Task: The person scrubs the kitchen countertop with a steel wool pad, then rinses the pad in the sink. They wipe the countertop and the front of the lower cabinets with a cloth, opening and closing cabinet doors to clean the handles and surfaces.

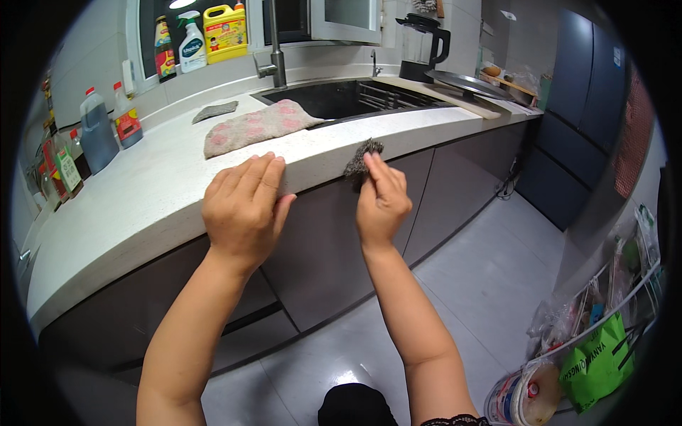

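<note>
Forearms [188, 319]: both reach up from the lower edge, toward the front of the pale table [128, 184].
Left hand [241, 202]: fingers together and nearly straight, laid at the table's front edge with nothing visible in them; probably a brace for the body.
Right hand [386, 202]: thumb and fingers pinched closed on a wire scourer [354, 165], likely because so small and loose a wad needs a tight grip.
Scourer's place: against or just before the table's front face; which, I cannot tell.
Cloth [259, 126]: grey with pink patches, flat near the edge beyond the left hand, seemingly left there to be within easy reach.
Grey pad [215, 111]: behind the cloth, apart from it.
Sink [323, 99]: dark basin sunk in the table; the faucet [278, 67] stands behind, presumably to pour into it.
Cleaner bottles [192, 46]: upright by the window, perhaps to keep the worktop free.
</note>
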The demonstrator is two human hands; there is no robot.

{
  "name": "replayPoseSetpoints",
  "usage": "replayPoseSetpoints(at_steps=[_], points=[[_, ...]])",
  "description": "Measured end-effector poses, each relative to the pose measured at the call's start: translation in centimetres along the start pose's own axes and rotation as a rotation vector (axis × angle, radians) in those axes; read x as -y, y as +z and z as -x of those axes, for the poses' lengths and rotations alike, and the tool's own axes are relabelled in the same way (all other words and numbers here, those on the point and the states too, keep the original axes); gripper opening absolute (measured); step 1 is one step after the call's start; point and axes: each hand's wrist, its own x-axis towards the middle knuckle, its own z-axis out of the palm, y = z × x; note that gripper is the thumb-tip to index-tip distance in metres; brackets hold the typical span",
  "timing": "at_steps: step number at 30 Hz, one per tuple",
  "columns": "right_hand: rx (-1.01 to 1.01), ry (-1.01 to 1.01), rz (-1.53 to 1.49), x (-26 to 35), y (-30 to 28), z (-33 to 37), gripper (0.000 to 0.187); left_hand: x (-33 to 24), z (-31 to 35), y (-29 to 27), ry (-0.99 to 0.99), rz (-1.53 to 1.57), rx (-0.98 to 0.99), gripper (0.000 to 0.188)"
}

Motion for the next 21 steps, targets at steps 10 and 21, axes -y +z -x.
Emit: replayPoseSetpoints(at_steps=[10,21], points=[[-0.165,0.382,0.117,-0.8,0.8,-1.8,0.032,-4.2,-5.2,3.7,-0.046,0.0,0.299,0.058],[-0.068,0.679,0.208,-5.8,-1.3,-6.1,0.027,-4.3,-18.3,13.7,0.136,0.561,1.011,0.065]])
